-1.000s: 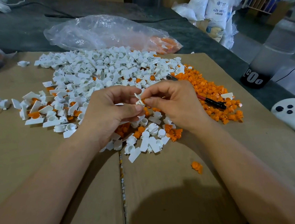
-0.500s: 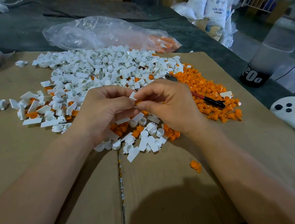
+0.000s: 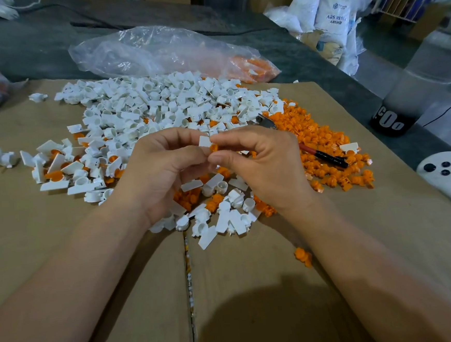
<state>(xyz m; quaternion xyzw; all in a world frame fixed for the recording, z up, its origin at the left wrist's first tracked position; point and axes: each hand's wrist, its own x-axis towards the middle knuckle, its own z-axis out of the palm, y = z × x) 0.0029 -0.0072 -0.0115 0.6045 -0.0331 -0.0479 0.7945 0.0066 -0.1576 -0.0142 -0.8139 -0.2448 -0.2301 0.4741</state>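
My left hand [image 3: 162,170] pinches a small white plastic piece [image 3: 204,141] above the cardboard. My right hand [image 3: 261,160] meets it fingertip to fingertip and pinches a small orange plug [image 3: 213,148] right under the white piece. The two parts touch between my fingers. A wide heap of white plastic pieces [image 3: 160,105] lies behind my hands. To the right spreads a heap of orange plugs [image 3: 322,141]. Mixed white and orange parts [image 3: 222,209] lie under my wrists.
Flattened cardboard [image 3: 255,290] covers the table, with a seam down its middle. A red and black tool [image 3: 323,155] lies on the orange heap. A clear plastic bag [image 3: 155,52] with orange parts sits behind. A white round object [image 3: 448,172] is at the right edge.
Both hands have stayed together while working the white piece and orange plug; they lifted slightly away from the pile. The white piece now stands up between the fingertips.
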